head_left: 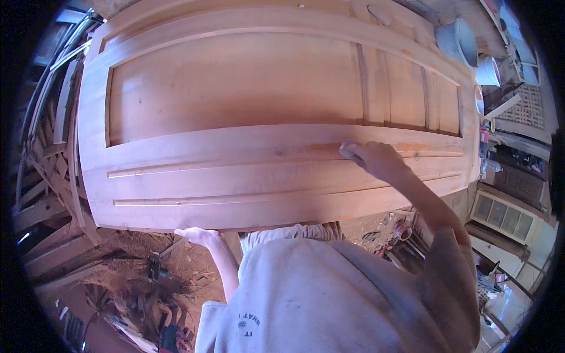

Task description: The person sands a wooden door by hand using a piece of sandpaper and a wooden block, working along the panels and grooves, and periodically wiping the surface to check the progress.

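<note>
A large panelled wooden door (247, 82) lies flat in front of me, pale with fine dust and with raised mouldings. On its near rail my right hand (376, 159) is closed round a small whitish wad (348, 149), whose exact kind I cannot make out. More orange wood tone shows in streaks on both sides of that hand. My left hand (199, 236) rests against the door's near edge with its fingers stretched out to the left, holding nothing that shows. A pale flat piece (379, 15) lies near the door's far edge.
At the door's far right corner stand a large grey bucket (458, 42) and a smaller white tub (488, 72). Lumber scraps (59, 159) are heaped to the left. Sawdust and debris (182, 276) cover the floor; a clear bottle (492, 166) is at the right.
</note>
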A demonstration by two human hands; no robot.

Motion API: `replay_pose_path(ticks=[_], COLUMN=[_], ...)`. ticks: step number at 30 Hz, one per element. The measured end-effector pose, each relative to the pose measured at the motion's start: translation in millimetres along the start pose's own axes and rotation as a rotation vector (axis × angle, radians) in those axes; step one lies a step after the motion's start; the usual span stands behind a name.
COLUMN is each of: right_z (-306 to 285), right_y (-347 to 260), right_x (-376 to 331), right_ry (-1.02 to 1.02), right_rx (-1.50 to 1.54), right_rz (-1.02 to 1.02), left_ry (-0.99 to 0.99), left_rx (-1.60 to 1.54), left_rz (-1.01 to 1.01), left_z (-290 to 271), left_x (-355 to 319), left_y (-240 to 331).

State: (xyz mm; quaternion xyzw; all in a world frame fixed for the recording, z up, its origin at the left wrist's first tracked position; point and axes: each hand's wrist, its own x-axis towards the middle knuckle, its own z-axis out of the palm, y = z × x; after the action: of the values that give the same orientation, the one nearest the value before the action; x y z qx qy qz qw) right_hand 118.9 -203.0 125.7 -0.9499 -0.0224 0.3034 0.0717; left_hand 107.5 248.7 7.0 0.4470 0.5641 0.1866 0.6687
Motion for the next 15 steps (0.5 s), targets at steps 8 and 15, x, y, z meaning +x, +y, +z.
replay_pose_path(ticks=[8,15], right_z=[-20.6,40.1], right_y=[103.7,-50.7], right_x=[-42.2,-26.3], right_ry=[-0.135,0.442], right_rx=[0.007,1.072], right_rz=[0.065,0.274], left_ry=[-0.076,-0.059], left_rx=[-0.027,0.024], left_rz=[-0.003,0.050], left_z=[-17.1,-8.5], left_x=[19.2,10.3], left_y=[-16.9,-4.2])
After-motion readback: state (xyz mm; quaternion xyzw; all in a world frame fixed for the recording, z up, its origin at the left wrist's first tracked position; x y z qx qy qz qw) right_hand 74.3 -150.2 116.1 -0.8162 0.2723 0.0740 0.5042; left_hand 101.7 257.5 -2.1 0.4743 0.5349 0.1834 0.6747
